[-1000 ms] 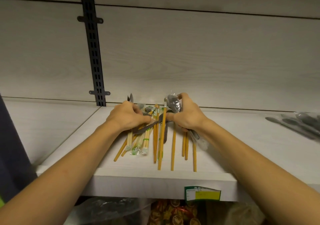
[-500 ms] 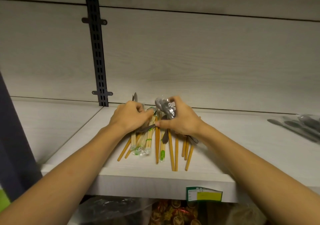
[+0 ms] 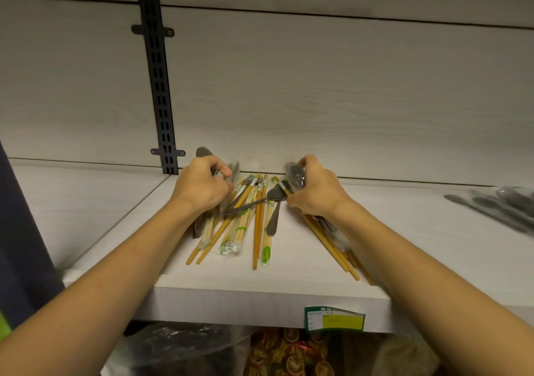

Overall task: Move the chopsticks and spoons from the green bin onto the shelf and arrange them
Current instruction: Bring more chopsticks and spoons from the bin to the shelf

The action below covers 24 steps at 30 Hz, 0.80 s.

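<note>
Nearest the camera, two bare forearms reach up and forward from the lower corners. Below them, under the shelf edge, lie crinkled clear plastic bags [image 3: 185,346] and brown-and-gold patterned packets [image 3: 291,355]. A green and yellow price label [image 3: 334,318] hangs on the front lip of the pale wood-grain shelf [image 3: 231,297].

On the shelf board, a loose fan of yellow bamboo chopsticks [image 3: 258,225] lies with the ends pointing toward the front edge; several are in clear sleeves with green print. A grey metal spoon [image 3: 274,210] lies among them, and another grey spoon handle crosses the pile at a slant toward the left hand.

The left hand [image 3: 202,187] is curled, knuckles up, gripping a bundle of grey spoons and chopsticks whose ends show both behind and below the fist. The right hand [image 3: 316,192] is curled around a plastic-wrapped grey spoon [image 3: 296,174] together with a second sheaf of yellow chopsticks [image 3: 332,244], which runs back under the wrist to the front edge of the shelf. The two hands are apart, with the loose pile between them.

Farther right on the same shelf, well apart from the hands, lies a group of grey spoons in clear wrapping [image 3: 502,206]. Behind everything stands a pale wood-grain back panel with a black slotted upright rail [image 3: 158,86] at left. A dark blue edge [image 3: 20,245] runs along the far left.
</note>
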Available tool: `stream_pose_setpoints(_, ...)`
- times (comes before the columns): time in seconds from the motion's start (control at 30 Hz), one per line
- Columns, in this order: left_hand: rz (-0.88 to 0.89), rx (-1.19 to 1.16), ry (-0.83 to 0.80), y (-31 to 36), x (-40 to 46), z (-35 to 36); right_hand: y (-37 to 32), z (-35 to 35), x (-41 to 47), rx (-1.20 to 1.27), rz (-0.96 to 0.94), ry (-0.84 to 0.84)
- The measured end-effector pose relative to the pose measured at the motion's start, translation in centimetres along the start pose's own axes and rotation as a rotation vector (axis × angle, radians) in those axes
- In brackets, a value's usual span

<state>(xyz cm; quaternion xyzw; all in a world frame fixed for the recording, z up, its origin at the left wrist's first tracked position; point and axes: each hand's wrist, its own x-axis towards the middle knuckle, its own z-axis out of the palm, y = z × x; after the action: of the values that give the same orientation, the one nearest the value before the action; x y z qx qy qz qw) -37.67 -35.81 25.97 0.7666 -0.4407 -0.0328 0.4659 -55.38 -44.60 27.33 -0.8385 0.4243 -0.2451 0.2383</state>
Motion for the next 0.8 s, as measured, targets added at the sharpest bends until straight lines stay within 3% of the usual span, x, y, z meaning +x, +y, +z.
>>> stream_pose_setpoints(0.17, 0.084, -0.099, 0.063, 0.3, -0.3, -0.1, -0.6, 0.4, -0.5, 0.070, -0.075, -0.045)
stream_pose_setpoints(0.3, 0.187, 0.043, 0.003, 0.1, -0.4, 0.1, -0.9, 0.5, -0.7, -0.073, -0.079, -0.059)
stream_pose_setpoints(0.53, 0.158, 0.151, -0.137, -0.1, -0.4, 0.2, -0.8, 0.0, -0.8, -0.194, -0.073, -0.117)
stream_pose_setpoints(0.8, 0.169, 0.245, -0.146, -0.5, 0.1, 0.8, -0.4, 1.1, -0.5, -0.068, -0.011, -0.039)
